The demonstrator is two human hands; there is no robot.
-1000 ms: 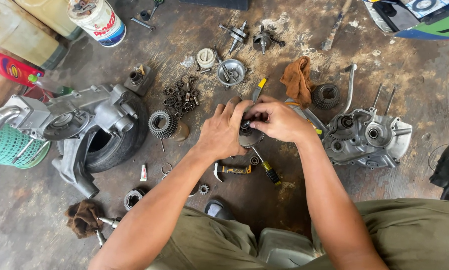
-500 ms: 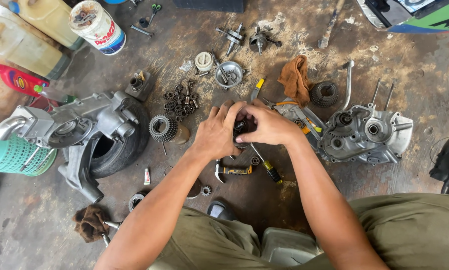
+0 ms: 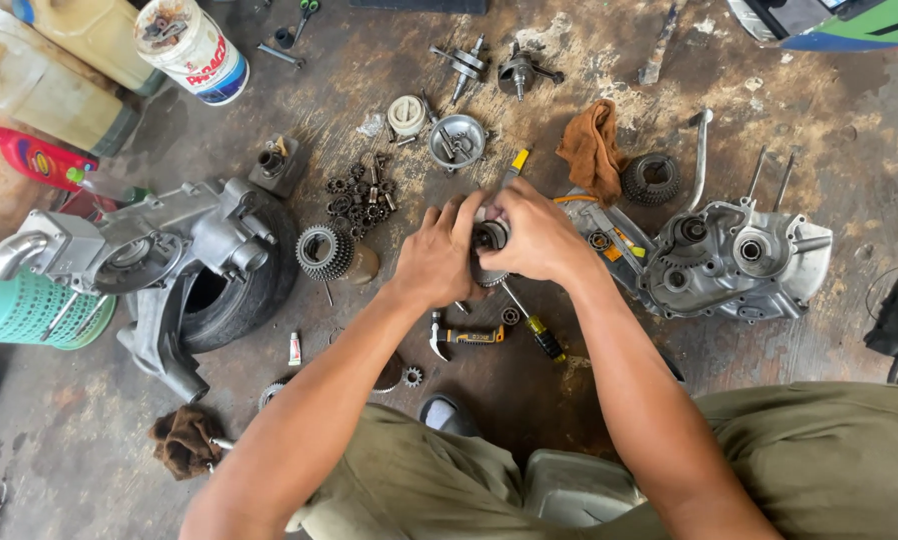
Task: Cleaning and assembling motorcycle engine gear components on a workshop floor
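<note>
Both hands meet over the middle of the oil-stained concrete floor (image 3: 389, 480), and the only bare stretches of it lie near left and along the far right; elsewhere parts crowd in closely. The left hand (image 3: 437, 255) and the right hand (image 3: 534, 235) are pressed together around a round gear assembly (image 3: 489, 240), fingers curled over its rim so that only a dark centre and some teeth at its near edge show; it is held just above the floor, between the two engine cases. To the right, just beside the right wrist, sits a grey crankcase half (image 3: 734, 262) with studs standing up from it, and beyond it to the far side a rust-orange rag (image 3: 591, 148) and a toothed ring (image 3: 651, 178). To the left, a larger engine casing (image 3: 134, 255) rests on a small tyre (image 3: 239, 290), with a ribbed gear (image 3: 325, 252) and a heap of small gears (image 3: 359, 198) between it and the left hand. Directly under the hands lie a small hammer (image 3: 461, 335) and a yellow-handled screwdriver (image 3: 534, 325). A metal bowl (image 3: 457, 140) sits on the far side of the hands.
</note>
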